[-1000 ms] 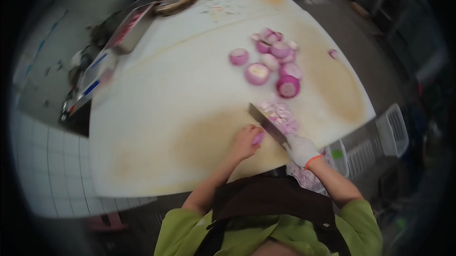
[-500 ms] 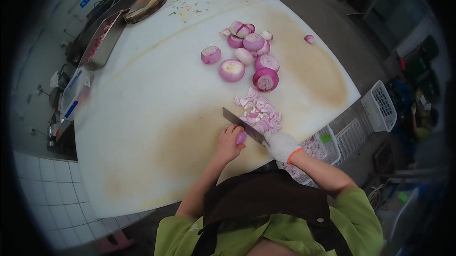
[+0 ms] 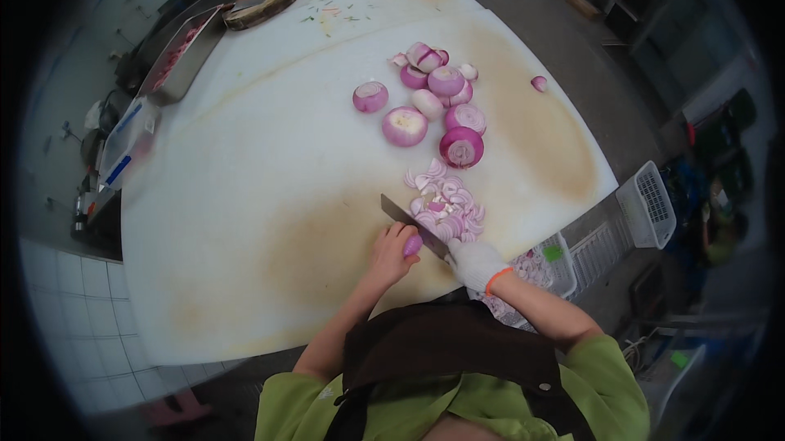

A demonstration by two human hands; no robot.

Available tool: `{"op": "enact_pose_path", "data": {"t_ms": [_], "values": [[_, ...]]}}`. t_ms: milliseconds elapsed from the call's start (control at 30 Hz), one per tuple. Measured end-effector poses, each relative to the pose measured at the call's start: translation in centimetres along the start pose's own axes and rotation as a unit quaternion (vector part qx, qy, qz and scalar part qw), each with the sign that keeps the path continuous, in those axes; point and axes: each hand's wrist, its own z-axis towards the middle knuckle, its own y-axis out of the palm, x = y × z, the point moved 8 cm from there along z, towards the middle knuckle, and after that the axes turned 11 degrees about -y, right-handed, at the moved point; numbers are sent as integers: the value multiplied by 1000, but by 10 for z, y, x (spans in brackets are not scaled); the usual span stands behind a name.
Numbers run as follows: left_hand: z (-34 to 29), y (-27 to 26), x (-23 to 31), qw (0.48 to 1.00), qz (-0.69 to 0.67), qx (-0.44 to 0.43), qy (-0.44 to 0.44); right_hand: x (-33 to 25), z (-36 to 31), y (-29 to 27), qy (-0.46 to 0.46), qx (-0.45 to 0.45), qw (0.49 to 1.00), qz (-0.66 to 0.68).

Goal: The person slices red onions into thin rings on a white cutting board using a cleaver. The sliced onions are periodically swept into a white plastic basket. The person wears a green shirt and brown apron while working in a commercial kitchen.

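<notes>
My bare left hand (image 3: 392, 253) is closed around a piece of red onion (image 3: 413, 245), pressing it on the white cutting surface (image 3: 245, 171). In my right hand (image 3: 476, 265), gloved in white knit with an orange cuff, is the handle of a cleaver (image 3: 413, 224). Its blade slants up to the left, right beside the onion piece and the left fingers. Sliced onion (image 3: 446, 205) lies in a loose heap on the blade's far right side. Beyond the heap sit several peeled red onions (image 3: 405, 126), some with cut ends facing up.
Below the table's right edge is a white basket (image 3: 564, 265) holding onion slices. Another white basket (image 3: 650, 204) stands farther right. A metal tray (image 3: 184, 73) of red pieces, a clear plastic box (image 3: 131, 146) and a round wooden block (image 3: 266, 3) line the far left edge. One small onion piece (image 3: 539, 83) lies far right.
The whole view has shifted slightly with my head. Both hands keep their holds on the onion and the cleaver, and the slice heap looks much the same.
</notes>
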Motion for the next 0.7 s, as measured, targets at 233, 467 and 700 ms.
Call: {"op": "enact_pose_path", "data": {"t_ms": [233, 467, 700], "values": [[-7, 3, -1, 1000, 2, -8, -10, 12, 4, 18, -3, 10, 1000, -9], [-16, -13, 3, 999, 37, 5, 6, -10, -13, -21, 8, -24, 999, -44], [-19, -11, 6, 999, 26, 35, 15, -9, 8, 9, -29, 17, 999, -23]]}}
